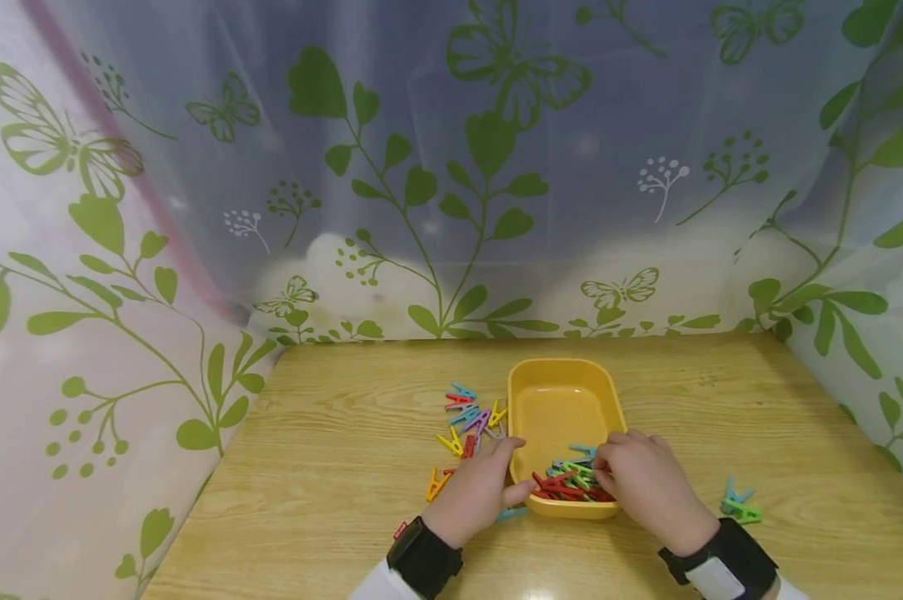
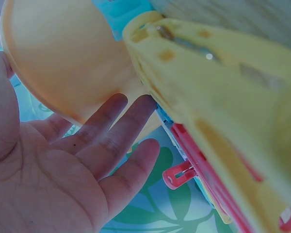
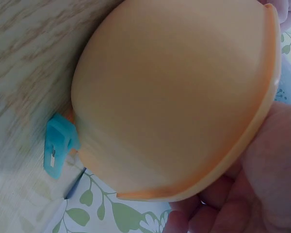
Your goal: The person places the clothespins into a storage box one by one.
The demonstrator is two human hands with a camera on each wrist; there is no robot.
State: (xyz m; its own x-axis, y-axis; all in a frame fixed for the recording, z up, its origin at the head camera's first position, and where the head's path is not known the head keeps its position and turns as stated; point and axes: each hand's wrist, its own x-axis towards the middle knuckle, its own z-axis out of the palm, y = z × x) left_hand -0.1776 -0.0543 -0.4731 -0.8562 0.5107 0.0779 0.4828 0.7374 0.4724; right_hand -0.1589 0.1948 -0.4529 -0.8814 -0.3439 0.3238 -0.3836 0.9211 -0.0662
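Note:
A yellow plastic bin stands on the table with a heap of red, green and blue clothespins at its near end. My left hand is at the bin's left side, thumb by the near corner and fingertips at the rim. Its palm and slightly bent, spread fingers show bare in the left wrist view. Bent over the right rim, my right hand has its fingertips at the heap. The bin wall hides part of its curled fingers; I cannot tell whether they pinch a clothespin.
Loose clothespins of several colours lie left of the bin, beside and beyond my left hand. A blue and a green clothespin lie to the right on the wooden table. A patterned curtain borders the table's back.

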